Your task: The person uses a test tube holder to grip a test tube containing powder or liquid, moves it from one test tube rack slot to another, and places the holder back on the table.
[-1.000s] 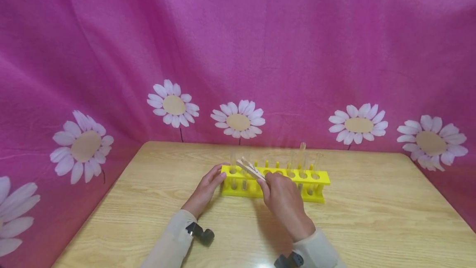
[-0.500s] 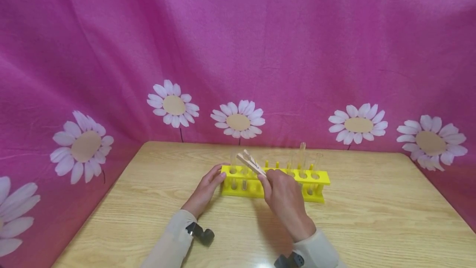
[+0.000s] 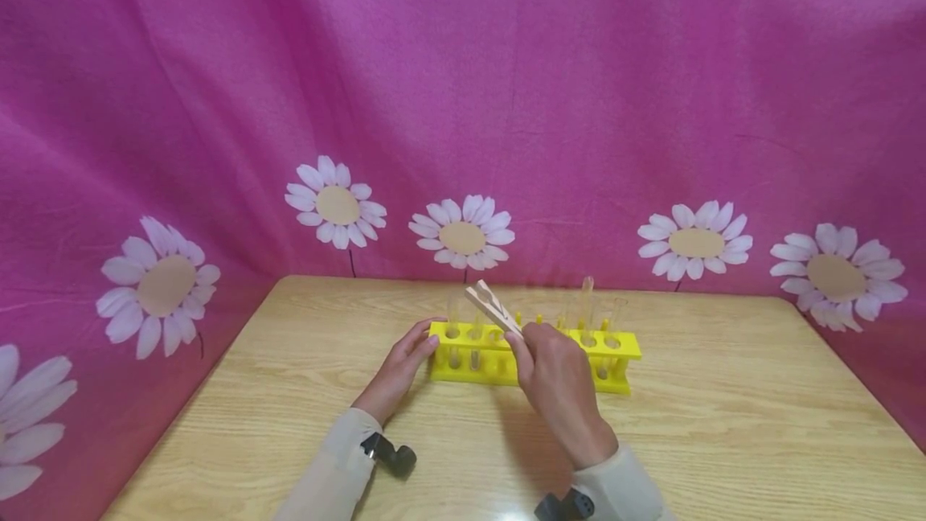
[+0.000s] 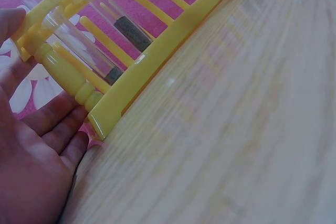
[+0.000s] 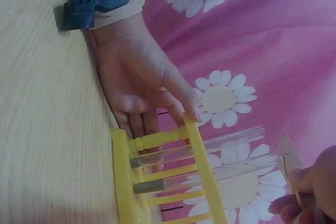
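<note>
A yellow test tube rack (image 3: 528, 342) stands on the table. My left hand (image 3: 398, 364) holds its left end, thumb (image 4: 10, 23) at the top plate and fingers around the end post. My right hand (image 3: 557, 376) grips a wooden test tube clamp (image 3: 495, 310) whose tip points up and left above the rack. In the right wrist view the clamp's tip is just off the mouth of the second test tube (image 5: 252, 166). Both left-end tubes, the outer one (image 3: 453, 313) included, sit upright with dark material (image 4: 131, 34) at the bottom. The right hand hides the rack's middle.
More glass tubes stand toward the rack's right end, among them a taller one (image 3: 587, 304). The wood-grain table (image 3: 723, 408) ends at a pink cloth (image 3: 463, 87) with printed daisies, hanging behind and at the sides. A camera mount (image 3: 391, 454) is strapped on each sleeve.
The wooden clamp has risen and swung slightly right, up off the second tube's mouth, while that tube stays in the rack. My left hand keeps its hold on the rack.
</note>
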